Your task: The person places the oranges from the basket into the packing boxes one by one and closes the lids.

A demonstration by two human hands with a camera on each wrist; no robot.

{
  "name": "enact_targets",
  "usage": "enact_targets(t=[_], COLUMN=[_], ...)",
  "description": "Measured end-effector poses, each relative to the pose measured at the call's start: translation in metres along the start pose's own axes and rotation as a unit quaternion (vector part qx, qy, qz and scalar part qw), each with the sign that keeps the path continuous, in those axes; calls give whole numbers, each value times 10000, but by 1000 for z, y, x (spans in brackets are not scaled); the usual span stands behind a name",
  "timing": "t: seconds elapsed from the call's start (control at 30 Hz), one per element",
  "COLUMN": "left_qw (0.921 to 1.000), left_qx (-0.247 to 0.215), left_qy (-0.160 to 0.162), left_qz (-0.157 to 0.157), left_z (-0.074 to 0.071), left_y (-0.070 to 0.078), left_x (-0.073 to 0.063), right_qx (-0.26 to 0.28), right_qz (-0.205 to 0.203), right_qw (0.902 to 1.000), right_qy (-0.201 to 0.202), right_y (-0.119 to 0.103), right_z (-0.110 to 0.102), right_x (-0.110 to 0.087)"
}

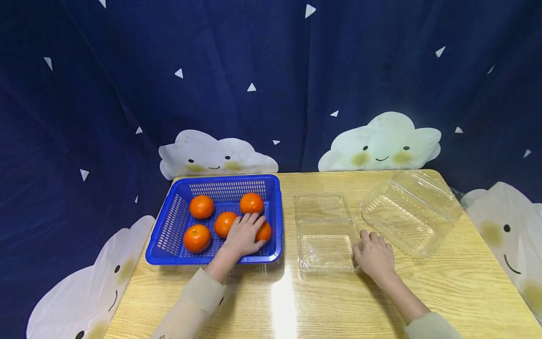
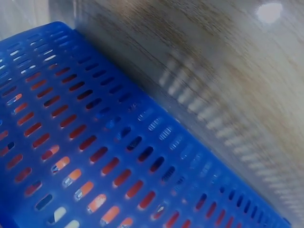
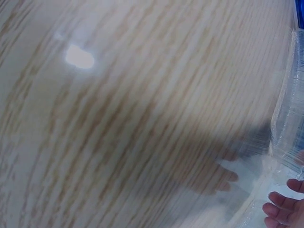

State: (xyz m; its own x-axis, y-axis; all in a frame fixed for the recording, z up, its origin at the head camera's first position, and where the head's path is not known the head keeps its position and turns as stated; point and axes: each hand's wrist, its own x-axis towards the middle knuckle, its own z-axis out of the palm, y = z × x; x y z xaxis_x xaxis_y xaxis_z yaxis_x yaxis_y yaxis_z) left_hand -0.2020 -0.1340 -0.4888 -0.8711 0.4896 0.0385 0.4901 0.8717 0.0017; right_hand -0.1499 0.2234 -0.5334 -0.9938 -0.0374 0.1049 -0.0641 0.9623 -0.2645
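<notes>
— Head view first: how do the hands lie?
— Well apart. The left hand (image 1: 244, 235) reaches far and rightward into the blue basket (image 1: 182, 260), palm down, fingers and thumb round the near-right orange (image 1: 265, 232). The right hand (image 1: 376, 258) slants far-left, fingers loosely bent, at the right edge of the clear box (image 1: 326, 249). Whether it pinches that edge, I can't tell.
— And the box?
— Opened out on the table (image 1: 330, 301), right of the basket, long axis near to far. The basket's runs left to right.
— Left wrist view?
— The basket's slotted wall, orange colour showing through.
— Right wrist?
— Curved fingertips (image 3: 281, 200) beside clear plastic.
</notes>
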Motion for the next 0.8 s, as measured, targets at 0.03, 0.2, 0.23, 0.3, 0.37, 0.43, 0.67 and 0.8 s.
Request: enact_targets(t=[0.03,0.2,0.23,0.3,0.37,0.43,0.67,0.8], left_qw=[10000,9996,9996,9995,9994,9993,9986,9981], left_qx=[27,90,72,37,32,56,-5,-96], left_qy=[-50,-259,-269,-285,-315,-358,-515,-604], left_qz=[11,53,65,85,100,117,98,78], left_z=[1,4,5,5,6,7,7,8], left_y=[0,1,1,2,2,3,5,6], left_x=[1,6,6,7,7,8,10,11], right_qx=[7,22,23,24,22,24,62,66], right_qz=[-2,4,1,-6,-20,-23,23,29], right_qw=[10000,10000,10000,10000,10000,10000,10000,10000], right_qy=[5,-11,-10,11,42,57,-2,-6], right_y=[0,0,0,0,0,0,0,1], right_z=[0,0,0,1,1,1,1,1], right_x=[0,0,-1,0,0,0,0,0])
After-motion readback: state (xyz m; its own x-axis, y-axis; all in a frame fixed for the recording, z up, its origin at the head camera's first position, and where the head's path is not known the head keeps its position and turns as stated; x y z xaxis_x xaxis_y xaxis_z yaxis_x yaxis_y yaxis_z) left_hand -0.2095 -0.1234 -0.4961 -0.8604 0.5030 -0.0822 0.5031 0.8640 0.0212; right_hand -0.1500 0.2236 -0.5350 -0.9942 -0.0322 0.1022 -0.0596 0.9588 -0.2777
